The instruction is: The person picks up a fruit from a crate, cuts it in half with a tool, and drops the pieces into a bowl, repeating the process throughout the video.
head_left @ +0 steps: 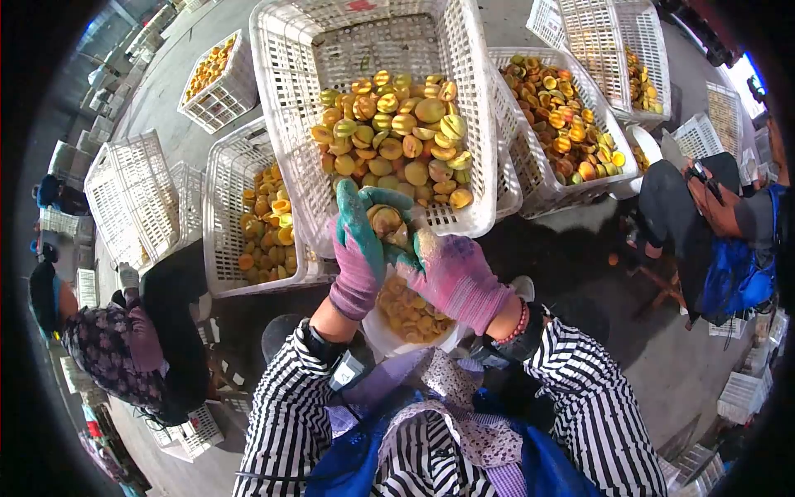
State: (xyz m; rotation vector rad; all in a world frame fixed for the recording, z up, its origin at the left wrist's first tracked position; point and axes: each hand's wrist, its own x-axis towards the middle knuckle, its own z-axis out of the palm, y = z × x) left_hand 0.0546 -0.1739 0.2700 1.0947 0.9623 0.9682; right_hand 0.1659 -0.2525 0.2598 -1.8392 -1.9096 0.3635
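My left hand (360, 253), in a pink and green glove, is closed round a brownish fruit (386, 220). My right hand (454, 273), gloved the same way, presses against the fruit's lower right side with fingers bent; whether it holds a tool is hidden. Both hands are over the near edge of a white crate (286, 108) with many yellow-orange fruits (397, 137), some halved. Below the hands, between the knees, stands a white bucket (383, 338) of fruit halves (410, 311).
More white crates of fruit stand left (222, 240), upper left (217, 108) and right (530, 186). An empty-looking crate (132, 199) tilts at far left. A person (116, 340) sits at left, another (712, 207) at right. Stacked crates (588, 41) rise behind.
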